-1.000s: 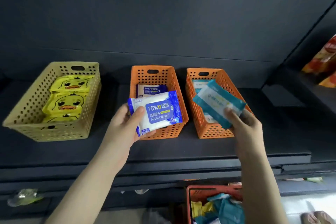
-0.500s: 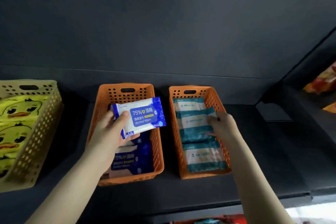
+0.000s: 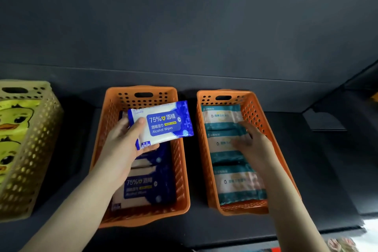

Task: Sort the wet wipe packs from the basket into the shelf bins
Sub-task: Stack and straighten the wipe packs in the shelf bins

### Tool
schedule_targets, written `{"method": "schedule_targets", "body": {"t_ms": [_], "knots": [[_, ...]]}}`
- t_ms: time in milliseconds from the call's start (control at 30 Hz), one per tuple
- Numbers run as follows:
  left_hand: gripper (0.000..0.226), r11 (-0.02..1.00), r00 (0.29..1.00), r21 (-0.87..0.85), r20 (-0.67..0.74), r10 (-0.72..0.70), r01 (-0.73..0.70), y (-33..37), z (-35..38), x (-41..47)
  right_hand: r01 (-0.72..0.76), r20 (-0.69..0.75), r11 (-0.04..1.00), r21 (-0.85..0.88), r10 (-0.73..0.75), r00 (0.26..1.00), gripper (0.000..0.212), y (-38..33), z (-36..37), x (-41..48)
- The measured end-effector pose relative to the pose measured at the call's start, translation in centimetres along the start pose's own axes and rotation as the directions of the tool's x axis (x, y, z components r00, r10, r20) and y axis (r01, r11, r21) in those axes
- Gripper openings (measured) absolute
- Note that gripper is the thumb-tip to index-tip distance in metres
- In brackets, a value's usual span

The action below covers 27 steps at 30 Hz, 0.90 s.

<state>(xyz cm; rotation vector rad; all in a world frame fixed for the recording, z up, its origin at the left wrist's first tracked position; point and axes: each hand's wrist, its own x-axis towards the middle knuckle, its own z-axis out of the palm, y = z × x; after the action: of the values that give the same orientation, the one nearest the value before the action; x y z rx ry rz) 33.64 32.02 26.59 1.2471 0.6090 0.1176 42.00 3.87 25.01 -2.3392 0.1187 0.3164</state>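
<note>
Left hand (image 3: pixel 124 147): thumb on top, fingers underneath, pinching the left end of a blue and white alcohol wipe pack (image 3: pixel 163 124).
Held pack: above the back half of the middle orange bin (image 3: pixel 182 172), not touching it, tilted with its right end raised over the bin's right wall.
Long axis: runs across the bin, left to right, while the bin runs front to back.
Packs already in that bin: blue ones (image 3: pixel 143 188) lie flat below, labels turned the same way as the held one.
What the drop turns on: the pack sits straight over its matching bin, so by my reckoning it only has to go down, its right end first brought inside the wall.
Right hand (image 3: pixel 252 145): fingers loosely spread and laid flat on the teal packs (image 3: pixel 235 182) in the right orange bin (image 3: pixel 286 172), gripping nothing I can see.
Nearer hand: the left, since it already carries the pack.
Yellow bin (image 3: pixel 34 149): well to the left, holding duck packs (image 3: pixel 14 116), no part in this move.
Shelf (image 3: pixel 319 170): dark, all three bins stand on it.
</note>
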Motion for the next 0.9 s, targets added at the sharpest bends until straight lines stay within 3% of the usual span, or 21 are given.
{"method": "schedule_targets", "body": {"t_ms": [133,267,333,467,567,633,700,767,833,900], "knots": [[0.015,1.000,1.000,-0.006,-0.007,0.001,-0.002,-0.1,-0.3,-0.2,-0.016,0.000,0.997,-0.080,0.016,1.000,0.054,0.1,0.2,-0.2],[0.028,1.000,1.000,0.006,-0.025,-0.012,0.012,-0.2,-0.5,-0.1,0.149,-0.156,0.937,-0.315,-0.206,0.966,0.053,0.2,0.8,-0.4],[0.027,1.000,0.999,-0.001,-0.037,-0.003,0.003,-0.2,-0.5,-0.1,0.234,-0.117,0.909,-0.344,-0.289,0.950,0.049,0.2,1.1,-0.4],[0.014,1.000,0.998,-0.029,-0.068,-0.001,-0.001,-0.1,-0.4,-0.2,0.196,0.016,0.925,-0.327,-0.202,0.979,0.046,0.5,1.5,0.2],[0.012,0.997,0.995,-0.073,-0.098,-0.010,0.002,0.3,-0.6,-0.6,0.197,0.022,0.924,-0.328,-0.201,0.979,0.047,0.4,1.1,0.3],[0.018,0.997,0.995,-0.080,-0.100,0.000,-0.008,0.9,-1.0,-0.9,0.255,-0.041,0.908,-0.333,-0.285,0.958,0.043,-0.4,1.1,0.0],[0.023,0.995,0.995,-0.092,-0.097,0.024,-0.033,1.7,-1.6,-1.2,0.369,-0.125,0.898,-0.241,-0.406,0.905,0.032,-2.3,1.2,-0.8],[0.024,0.991,0.995,-0.121,-0.095,0.041,-0.052,2.6,-2.3,-1.3,0.425,-0.134,0.905,-0.015,-0.423,0.896,0.027,-5.6,1.8,-2.1],[0.023,0.990,0.995,-0.122,-0.074,0.066,-0.074,3.5,-2.9,-1.3,0.337,0.034,0.877,0.342,-0.370,0.928,0.032,-9.2,3.1,-3.4],[0.022,0.991,0.995,-0.090,-0.021,0.099,-0.100,4.3,-3.1,-1.4,0.164,0.183,0.784,0.599,-0.334,0.925,0.034,-11.9,5.2,-4.2]]}}
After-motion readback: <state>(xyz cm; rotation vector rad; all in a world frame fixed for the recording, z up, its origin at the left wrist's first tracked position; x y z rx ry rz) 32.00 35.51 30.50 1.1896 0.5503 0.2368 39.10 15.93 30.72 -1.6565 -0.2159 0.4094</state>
